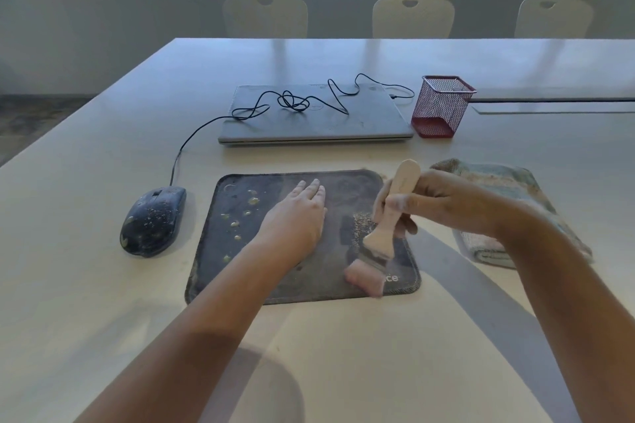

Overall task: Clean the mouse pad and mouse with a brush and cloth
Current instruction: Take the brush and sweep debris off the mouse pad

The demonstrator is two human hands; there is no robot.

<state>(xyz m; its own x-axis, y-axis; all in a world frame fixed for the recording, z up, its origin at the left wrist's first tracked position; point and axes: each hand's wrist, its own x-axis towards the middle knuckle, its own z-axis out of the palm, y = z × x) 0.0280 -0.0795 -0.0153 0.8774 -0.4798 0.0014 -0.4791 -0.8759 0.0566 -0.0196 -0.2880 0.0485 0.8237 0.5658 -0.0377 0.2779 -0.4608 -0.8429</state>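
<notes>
On the near right part of the dark mouse pad, the right hand has a full grip around the pale wooden handle of the brush, bristles down on the fabric. The left hand lies flat, fingers straight, pressing the pad's middle. Left of the pad sits the dusty corded mouse; a folded cloth lies right on the desk.

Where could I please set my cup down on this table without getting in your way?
Bare table lies in front of the mouse pad, and to the left of the mouse. Crowded: pad, laptop, mesh holder, cloth.
</notes>
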